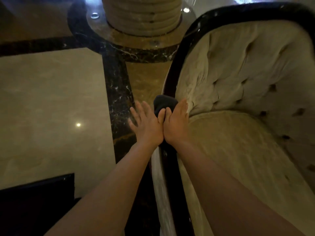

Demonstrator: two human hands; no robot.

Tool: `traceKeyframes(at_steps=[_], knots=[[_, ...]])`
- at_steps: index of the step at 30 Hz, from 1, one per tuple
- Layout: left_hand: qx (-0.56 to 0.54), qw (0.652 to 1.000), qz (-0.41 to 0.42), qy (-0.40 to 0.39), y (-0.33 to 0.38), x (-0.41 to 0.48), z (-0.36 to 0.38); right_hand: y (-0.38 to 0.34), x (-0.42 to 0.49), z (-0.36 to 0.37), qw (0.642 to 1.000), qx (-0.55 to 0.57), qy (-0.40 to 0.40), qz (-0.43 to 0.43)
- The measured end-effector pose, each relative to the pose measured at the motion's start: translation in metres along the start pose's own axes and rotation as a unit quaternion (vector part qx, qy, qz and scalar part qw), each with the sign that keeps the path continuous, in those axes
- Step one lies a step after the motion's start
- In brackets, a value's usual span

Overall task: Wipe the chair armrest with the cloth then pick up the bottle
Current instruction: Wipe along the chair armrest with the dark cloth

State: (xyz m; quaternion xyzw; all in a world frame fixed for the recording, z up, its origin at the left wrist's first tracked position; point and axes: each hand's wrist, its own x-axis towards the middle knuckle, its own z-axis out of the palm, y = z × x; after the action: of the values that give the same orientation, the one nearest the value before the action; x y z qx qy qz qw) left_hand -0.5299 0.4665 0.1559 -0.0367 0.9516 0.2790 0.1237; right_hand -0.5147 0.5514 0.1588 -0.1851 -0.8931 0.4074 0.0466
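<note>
A dark cloth [165, 103] lies over the glossy dark wooden armrest [170, 87] of a cream tufted chair [247, 79]. My right hand [176, 124] presses flat on the cloth, thumb side against my left hand. My left hand [146, 124] lies beside it with fingers spread, its thumb on the cloth's edge and its fingers over the outer side of the armrest. The cloth's near part is hidden under both hands. No bottle is in view.
A ribbed stone column [142, 14] on a round marble base stands beyond the armrest. Polished marble floor [51, 103] with a dark inlaid border lies to the left. A dark piece of furniture [34, 201] sits at the lower left.
</note>
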Motion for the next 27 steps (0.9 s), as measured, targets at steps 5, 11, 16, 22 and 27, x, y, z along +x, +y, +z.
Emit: traceKeyframes(at_steps=[5, 11, 16, 22, 27], knots=[[0.038, 0.989, 0.138, 0.042, 0.045, 0.098, -0.028, -0.035, 0.092, -0.006, 0.990, 0.080, 0.113, -0.020], [0.037, 0.960, 0.273, 0.054, 0.130, 0.202, -0.065, -0.072, 0.203, -0.044, 0.970, 0.096, 0.223, -0.027], [0.076, 0.958, 0.276, -0.005, 0.214, 0.274, -0.079, -0.091, 0.282, -0.088, 0.952, 0.091, 0.289, 0.042], [0.146, 0.928, 0.336, -0.071, 0.300, 0.318, -0.073, -0.088, 0.338, -0.136, 0.907, 0.111, 0.383, 0.136], [0.179, 0.895, 0.382, -0.146, 0.365, 0.335, -0.049, -0.065, 0.371, -0.181, 0.883, 0.129, 0.411, 0.185]])
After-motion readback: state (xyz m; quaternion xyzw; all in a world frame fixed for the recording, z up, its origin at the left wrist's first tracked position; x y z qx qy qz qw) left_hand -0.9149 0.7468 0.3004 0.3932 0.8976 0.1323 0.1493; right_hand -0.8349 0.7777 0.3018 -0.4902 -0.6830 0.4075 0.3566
